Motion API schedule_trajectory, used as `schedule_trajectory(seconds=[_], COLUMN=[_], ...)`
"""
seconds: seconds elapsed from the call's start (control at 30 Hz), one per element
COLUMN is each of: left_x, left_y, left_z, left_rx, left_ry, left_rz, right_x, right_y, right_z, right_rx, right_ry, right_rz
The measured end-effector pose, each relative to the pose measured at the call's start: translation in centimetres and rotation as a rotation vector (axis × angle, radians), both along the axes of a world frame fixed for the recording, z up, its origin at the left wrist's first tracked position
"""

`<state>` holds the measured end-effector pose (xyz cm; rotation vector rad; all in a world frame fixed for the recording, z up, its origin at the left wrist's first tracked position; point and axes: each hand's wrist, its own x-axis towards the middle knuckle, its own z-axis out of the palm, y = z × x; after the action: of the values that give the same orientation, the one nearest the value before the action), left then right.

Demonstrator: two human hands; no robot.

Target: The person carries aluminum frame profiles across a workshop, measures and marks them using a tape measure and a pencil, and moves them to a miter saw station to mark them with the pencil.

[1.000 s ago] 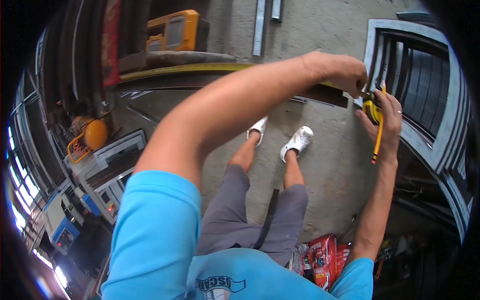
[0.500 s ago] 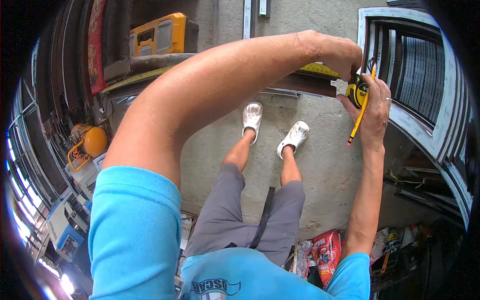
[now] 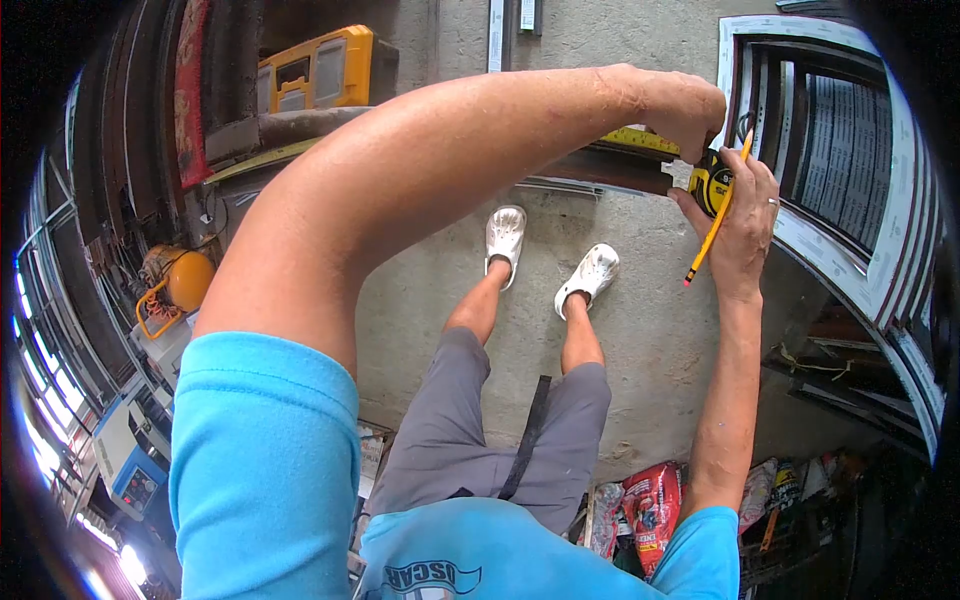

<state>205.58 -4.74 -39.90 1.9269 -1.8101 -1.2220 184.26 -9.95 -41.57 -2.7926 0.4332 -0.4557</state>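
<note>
Floor (image 3: 650,330) grey, rough; white clogs (image 3: 595,268) stand on it; pale-faced bar (image 3: 495,38) lies beyond; shorter bar (image 3: 528,14) beside it; dark beam (image 3: 630,168), yellow tape blade (image 3: 643,138) stretched along it

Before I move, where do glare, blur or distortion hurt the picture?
All in the head view: tape measure and pencil look fairly sharp; glare whites out patches at far left; the lens bows the white frame at right; lower right is murky.

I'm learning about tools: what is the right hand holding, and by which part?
The right hand holds a tape measure by its case, and a pencil, apparently nearer the tip.
</note>
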Motion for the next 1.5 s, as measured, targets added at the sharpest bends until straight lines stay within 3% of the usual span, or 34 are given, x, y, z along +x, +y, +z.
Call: schedule_trajectory(seconds=[0.37, 0.57, 0.67, 0.77, 0.87, 0.97, 1.27, 1.5], left_x=[0.2, 0.5, 0.7, 0.7, 0.8, 0.6, 0.8, 0.6], left_y=[-0.1, -0.1, 0.1, 0.2, -0.2, -0.3, 0.2, -0.1], left_z=[-1.2, -1.7, -1.8, -1.6, -1.8, -2.0, -0.8, -1.2], left_rx=[0.034, 0.024, 0.003, 0.012, 0.05, 0.079, 0.116, 0.156], left_ry=[0.079, 0.143, 0.174, 0.205, 0.212, 0.23, 0.283, 0.296], left_rz=[0.037, 0.055, 0.057, 0.058, 0.059, 0.077, 0.136, 0.14], right_x=[0.1, -0.5, 1.2, 3.4, 6.2, 7.5, 8.0, 8.2], right_y=[0.7, 1.3, 4.3, 7.8, 8.8, 10.0, 10.3, 10.1], right_z=[0.4, 2.7, 3.2, 3.1, 2.2, 1.4, 0.1, 0.2], right_rx=[0.041, 0.052, 0.544, 0.924, 0.833, 0.962, 0.836, 0.881], right_ry=[0.023, -0.134, -0.321, -0.249, -0.263, -0.25, -0.182, -0.127], right_rz=[-0.024, 0.035, 0.12, 0.089, 0.283, 0.187, 0.118, 0.057])
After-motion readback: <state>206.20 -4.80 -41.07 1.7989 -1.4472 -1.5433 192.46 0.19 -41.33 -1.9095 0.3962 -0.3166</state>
